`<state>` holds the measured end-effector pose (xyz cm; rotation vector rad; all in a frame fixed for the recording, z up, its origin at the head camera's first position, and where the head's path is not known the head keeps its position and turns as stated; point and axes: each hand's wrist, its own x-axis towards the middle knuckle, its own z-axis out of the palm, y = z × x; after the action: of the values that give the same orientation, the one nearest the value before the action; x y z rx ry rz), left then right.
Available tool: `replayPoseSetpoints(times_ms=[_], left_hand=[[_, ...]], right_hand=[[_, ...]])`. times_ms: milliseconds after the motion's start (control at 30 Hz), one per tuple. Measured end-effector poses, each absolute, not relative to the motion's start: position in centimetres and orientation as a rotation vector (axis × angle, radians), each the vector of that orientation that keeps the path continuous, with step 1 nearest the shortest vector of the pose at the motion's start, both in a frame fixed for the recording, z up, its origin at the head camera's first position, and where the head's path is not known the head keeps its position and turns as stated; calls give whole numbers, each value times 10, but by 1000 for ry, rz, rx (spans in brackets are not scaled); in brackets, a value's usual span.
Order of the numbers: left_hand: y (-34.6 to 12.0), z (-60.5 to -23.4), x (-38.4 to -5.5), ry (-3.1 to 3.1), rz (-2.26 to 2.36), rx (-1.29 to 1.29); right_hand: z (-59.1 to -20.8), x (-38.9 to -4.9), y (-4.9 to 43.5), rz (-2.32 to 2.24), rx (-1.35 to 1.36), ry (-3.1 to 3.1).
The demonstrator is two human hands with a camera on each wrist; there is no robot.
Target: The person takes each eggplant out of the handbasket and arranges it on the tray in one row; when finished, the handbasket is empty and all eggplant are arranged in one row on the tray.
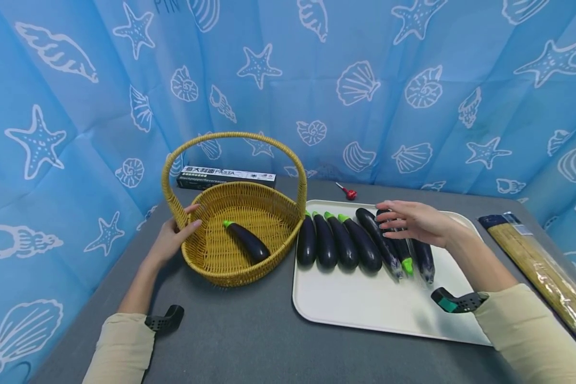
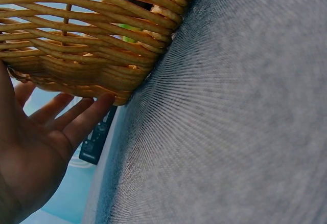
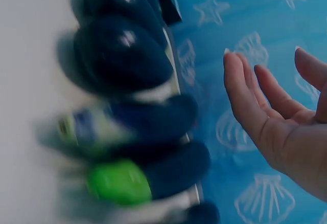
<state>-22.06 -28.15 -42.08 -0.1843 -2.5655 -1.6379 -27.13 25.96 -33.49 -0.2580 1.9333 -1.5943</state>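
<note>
A yellow wicker basket (image 1: pixel 230 274) with a tall hoop handle stands left of centre, and one eggplant (image 1: pixel 249 242) with a green cap lies inside it. My left hand (image 1: pixel 170 237) holds the basket's left rim, with the thumb over the edge. In the left wrist view, the fingers (image 2: pixel 84 119) lie against the outer weave. Several more eggplants (image 1: pixel 338 242) lie side by side on a white tray (image 1: pixel 355 304). My right hand (image 1: pixel 415 218) is above the right-hand eggplants, fingers spread and holding nothing; in the right wrist view it shows apart from them.
Behind the basket lies a black pasta box (image 1: pixel 225 177). A red lollipop (image 1: pixel 349 193) is just beyond the tray's back edge. Right of the tray lies a long clear-wrapped tan bundle (image 1: pixel 537 261). A blue seashell-print curtain (image 1: pixel 317 106) closes off the back of the grey table (image 1: pixel 230 336).
</note>
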Motion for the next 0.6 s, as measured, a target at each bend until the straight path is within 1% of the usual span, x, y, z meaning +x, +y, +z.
replayPoseSetpoints(times_ms=[300, 600], left_hand=[[-282, -423, -223, -2568, -1638, -198], [-282, -423, -222, -2559, -1648, -193]], right_hand=[[-340, -269, 209, -1612, -280, 1749], [-334, -263, 162, -1619, -339, 1596]])
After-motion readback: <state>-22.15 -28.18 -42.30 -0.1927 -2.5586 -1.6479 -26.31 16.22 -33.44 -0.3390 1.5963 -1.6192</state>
